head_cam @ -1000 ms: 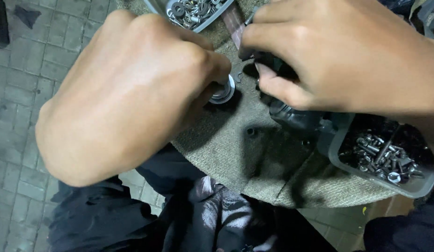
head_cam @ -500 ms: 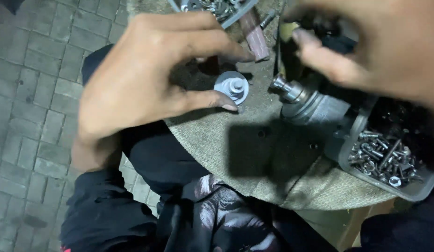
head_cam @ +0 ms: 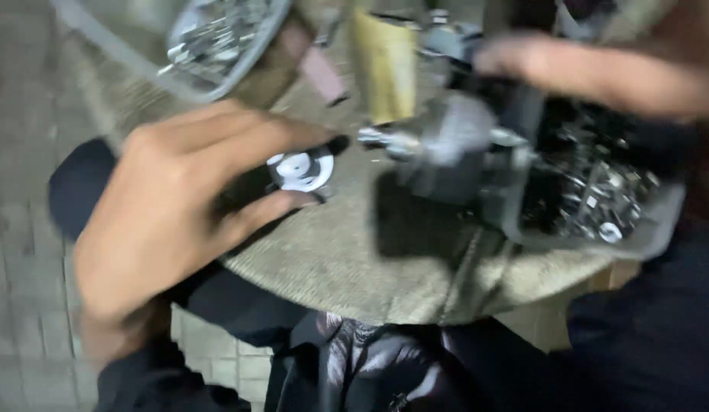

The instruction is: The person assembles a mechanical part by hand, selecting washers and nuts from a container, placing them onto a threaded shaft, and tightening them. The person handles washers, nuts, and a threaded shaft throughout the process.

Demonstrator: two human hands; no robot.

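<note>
Burlap covers the desk where we work; our right hand seems to grip the grey metal assembly, though blur hides the fingers. Our left hand pinches the small white disc just beside its shaft, not yet fitted.

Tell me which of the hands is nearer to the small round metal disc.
Left. The left hand has the round metal disc between its fingertips; the right hand is apart, beyond the grey metal part.

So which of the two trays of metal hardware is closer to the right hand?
The grey tray at the right edge of the cloth-covered surface, just below the right hand. The other tray sits at the far left.
</note>
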